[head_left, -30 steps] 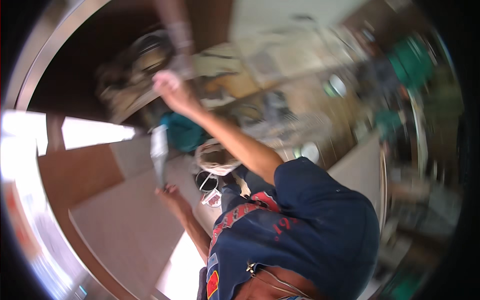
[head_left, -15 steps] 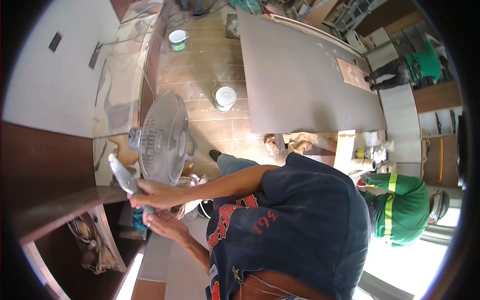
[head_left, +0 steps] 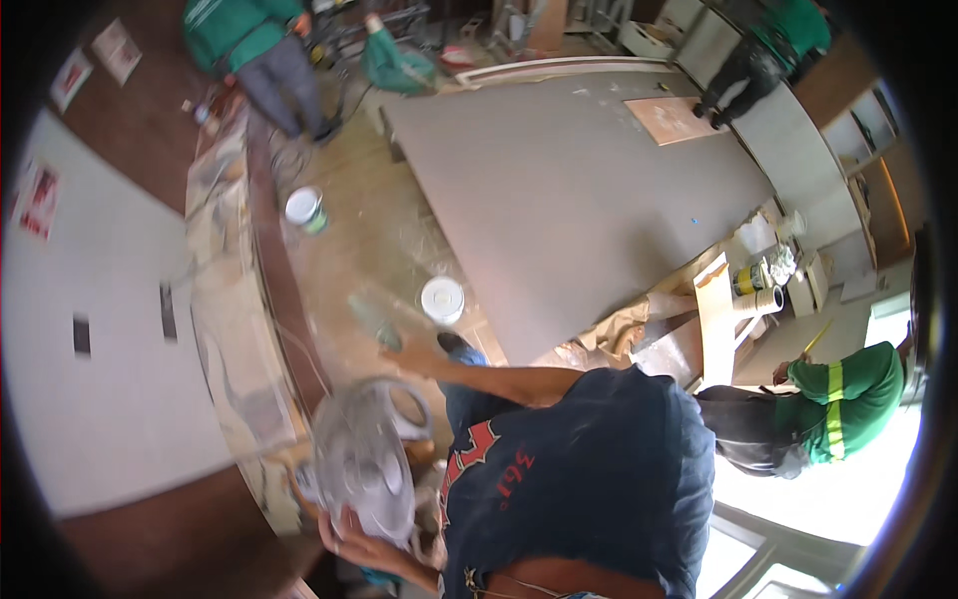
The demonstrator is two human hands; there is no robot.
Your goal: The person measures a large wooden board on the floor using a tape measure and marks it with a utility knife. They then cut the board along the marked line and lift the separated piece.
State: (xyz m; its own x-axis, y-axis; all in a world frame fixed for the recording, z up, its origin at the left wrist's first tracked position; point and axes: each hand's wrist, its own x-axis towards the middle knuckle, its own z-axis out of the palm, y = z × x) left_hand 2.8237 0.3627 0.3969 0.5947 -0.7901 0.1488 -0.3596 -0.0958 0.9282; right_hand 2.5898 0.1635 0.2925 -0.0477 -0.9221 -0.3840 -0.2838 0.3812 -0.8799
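My right hand (head_left: 419, 354) is stretched out above the floor, its fingers closed round a long grey-green object (head_left: 375, 321) smeared by motion, its exact kind unclear. Below it, my left hand (head_left: 351, 541) is by the lower edge of a grey fan (head_left: 364, 464), fingers apart and holding nothing. Whether those fingers touch the fan's guard I cannot tell. A lidded white bucket (head_left: 442, 299) stands on the floor just beyond my right hand, near my shoe (head_left: 459, 346).
A large grey-brown panel (head_left: 559, 210) fills the middle, with torn brown paper (head_left: 619, 329) along its near edge. Another bucket (head_left: 303, 207) stands by a covered ledge (head_left: 225, 309) at left. Co-workers in green are at far left (head_left: 249, 45), far right (head_left: 783, 40) and near right (head_left: 848, 404).
My hands were together on the grey object at left; they have come apart. My right hand has carried it up and right, while my left hand has dropped lower. The view has shifted.
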